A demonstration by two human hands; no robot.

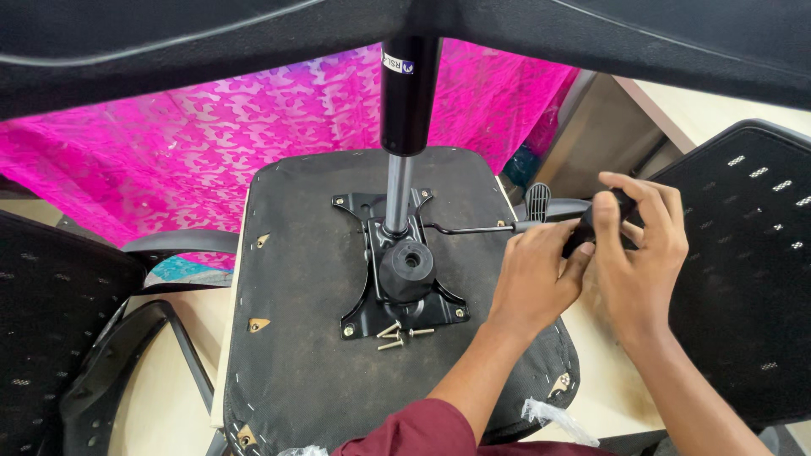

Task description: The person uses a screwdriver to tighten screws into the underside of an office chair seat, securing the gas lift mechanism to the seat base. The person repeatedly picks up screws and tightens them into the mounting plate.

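Black lever handle [601,221] sits at the seat's edge, gripped by both hands: right hand [638,253] curled round its end, left hand [532,274] pinching nearer the rod, prob. steadying it. Left of them: mechanism plate [397,283], loose screws [395,333], upturned seat base [296,270].

One upturned chair seat [304,338], dark underside up. One black mounting plate [439,308] bolted at centre, with one gas-lift cylinder [408,93] rising from it and one lever rod [473,229] running right. Three loose screws [397,333] at the plate's near edge. Two hands: left hand [532,279], right hand [642,253]. Two mesh chair backs, one far left [51,338], one right [752,253]. One pink patterned cloth [211,143].
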